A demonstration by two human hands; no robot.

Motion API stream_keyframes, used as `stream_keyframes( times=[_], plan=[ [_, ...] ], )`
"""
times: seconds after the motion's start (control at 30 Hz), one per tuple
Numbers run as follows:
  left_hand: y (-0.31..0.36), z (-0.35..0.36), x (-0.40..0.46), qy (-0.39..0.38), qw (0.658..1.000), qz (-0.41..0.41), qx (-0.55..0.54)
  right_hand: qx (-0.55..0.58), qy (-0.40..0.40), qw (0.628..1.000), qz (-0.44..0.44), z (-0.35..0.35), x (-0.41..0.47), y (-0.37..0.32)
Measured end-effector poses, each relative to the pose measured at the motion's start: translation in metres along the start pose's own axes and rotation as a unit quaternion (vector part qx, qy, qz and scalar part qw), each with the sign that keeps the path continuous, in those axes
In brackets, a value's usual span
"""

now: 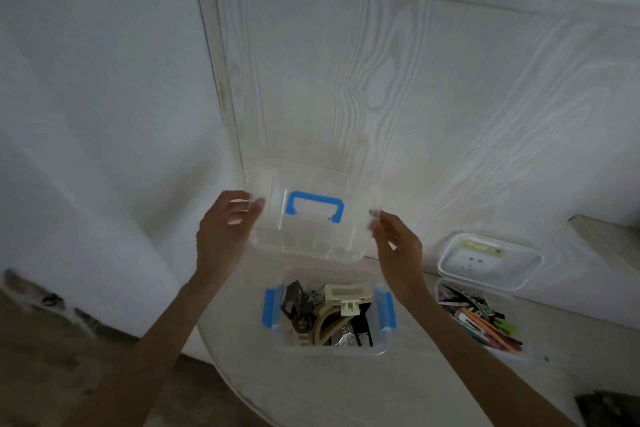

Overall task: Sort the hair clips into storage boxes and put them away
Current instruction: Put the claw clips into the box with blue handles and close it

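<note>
1. the left hand (227, 218) and the right hand (394, 236) pinch the short ends of the clear lid (311, 229) at frame centre.
2. the open storage box (329, 347) of hair clips (329, 312) sits directly below the lid, long axes roughly parallel, both hands equally near.

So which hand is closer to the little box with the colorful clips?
The right hand. It holds the clear lid's right edge, just up and left of the box of colorful clips. The left hand holds the lid's far left edge.
</note>
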State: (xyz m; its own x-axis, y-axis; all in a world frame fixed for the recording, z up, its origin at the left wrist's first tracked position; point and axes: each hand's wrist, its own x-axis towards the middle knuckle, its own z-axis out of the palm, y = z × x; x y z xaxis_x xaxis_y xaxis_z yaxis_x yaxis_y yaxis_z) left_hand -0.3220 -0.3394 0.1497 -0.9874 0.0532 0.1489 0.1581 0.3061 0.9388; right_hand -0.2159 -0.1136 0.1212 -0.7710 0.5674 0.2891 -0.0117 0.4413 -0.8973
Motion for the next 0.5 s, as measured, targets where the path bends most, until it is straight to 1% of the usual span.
stream_keyframes(
  times=[0.07, 0.13, 0.2, 0.23, 0.3, 0.33, 0.4, 0.5],
  plan=[
    [0.0, -0.009, -0.016, -0.031, 0.996, -0.065, 0.05, -0.013, -0.061, 0.997, 0.053, -0.013, -0.009, 0.0],
    [-0.014, -0.007, -0.034, -0.075, 0.981, -0.139, 0.116, -0.075, -0.12, 0.984, 0.113, -0.02, -0.02, 0.016],
    [-0.032, 0.002, -0.054, -0.109, 0.964, -0.177, 0.163, -0.107, -0.148, 0.97, 0.161, -0.024, -0.032, 0.036],
    [-0.042, 0.006, -0.062, -0.119, 0.959, -0.174, 0.189, -0.105, -0.146, 0.968, 0.175, -0.025, -0.037, 0.043],
    [-0.059, 0.014, -0.076, -0.139, 0.948, -0.148, 0.247, -0.128, -0.131, 0.967, 0.178, -0.027, -0.046, 0.056],
    [-0.065, 0.015, -0.082, -0.138, 0.944, -0.152, 0.259, -0.155, -0.131, 0.964, 0.173, -0.028, -0.05, 0.059],
    [-0.075, 0.016, -0.09, -0.131, 0.942, -0.184, 0.25, -0.193, -0.142, 0.958, 0.157, -0.029, -0.055, 0.061],
    [-0.081, 0.021, -0.095, -0.137, 0.936, -0.192, 0.263, -0.213, -0.136, 0.959, 0.129, -0.031, -0.056, 0.07]
  ],
)
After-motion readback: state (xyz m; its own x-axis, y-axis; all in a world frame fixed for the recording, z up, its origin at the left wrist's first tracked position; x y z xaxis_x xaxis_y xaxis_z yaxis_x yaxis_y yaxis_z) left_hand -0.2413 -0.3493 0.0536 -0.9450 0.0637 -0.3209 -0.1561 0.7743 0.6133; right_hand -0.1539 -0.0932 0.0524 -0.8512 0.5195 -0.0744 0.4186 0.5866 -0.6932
